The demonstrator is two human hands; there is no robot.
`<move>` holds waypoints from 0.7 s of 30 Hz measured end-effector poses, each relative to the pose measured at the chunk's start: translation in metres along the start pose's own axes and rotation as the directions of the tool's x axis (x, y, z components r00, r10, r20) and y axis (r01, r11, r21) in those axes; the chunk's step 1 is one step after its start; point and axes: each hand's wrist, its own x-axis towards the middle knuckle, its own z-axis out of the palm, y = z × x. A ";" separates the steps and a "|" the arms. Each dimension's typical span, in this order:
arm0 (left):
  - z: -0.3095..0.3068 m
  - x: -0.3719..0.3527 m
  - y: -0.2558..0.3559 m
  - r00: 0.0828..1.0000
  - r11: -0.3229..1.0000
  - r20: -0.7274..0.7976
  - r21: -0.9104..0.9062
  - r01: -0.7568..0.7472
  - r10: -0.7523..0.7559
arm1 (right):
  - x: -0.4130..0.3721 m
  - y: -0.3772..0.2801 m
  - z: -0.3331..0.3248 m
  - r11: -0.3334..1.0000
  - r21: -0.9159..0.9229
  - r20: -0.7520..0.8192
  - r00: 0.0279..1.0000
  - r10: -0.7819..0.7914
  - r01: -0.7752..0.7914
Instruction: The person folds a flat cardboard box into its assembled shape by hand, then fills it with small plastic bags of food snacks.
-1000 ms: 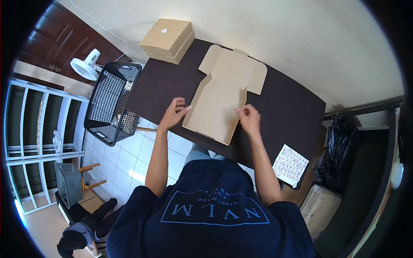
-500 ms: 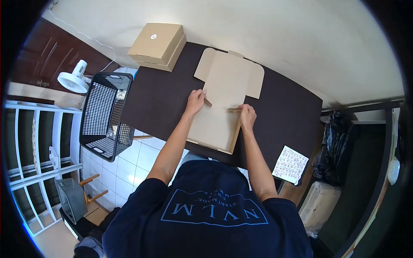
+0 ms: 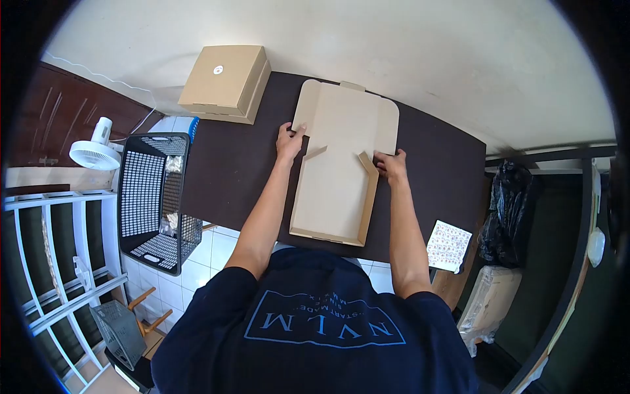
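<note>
Left hand (image 3: 289, 142) shifted, at rounded cardboard flap (image 3: 306, 106)

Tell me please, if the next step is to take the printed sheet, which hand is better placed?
Right, I think. The right hand is nearer the printed sheet, on the same side of the open box; the left hand would likely have to reach across the open box.
</note>
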 end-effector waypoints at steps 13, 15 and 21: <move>-0.022 -0.017 0.040 0.940 0.914 0.341 -0.372 0.161 -0.027 | -0.018 -0.020 0.001 0.955 0.296 0.019 0.999 -0.033 0.026; -0.036 -0.033 0.042 0.921 0.856 0.383 -0.496 0.143 0.067 | -0.035 -0.026 0.003 0.921 0.388 0.031 0.999 -0.043 0.027; -0.048 -0.026 0.039 0.913 0.785 0.348 -0.617 0.052 0.212 | -0.035 -0.040 0.021 0.919 0.383 0.082 0.988 -0.133 0.092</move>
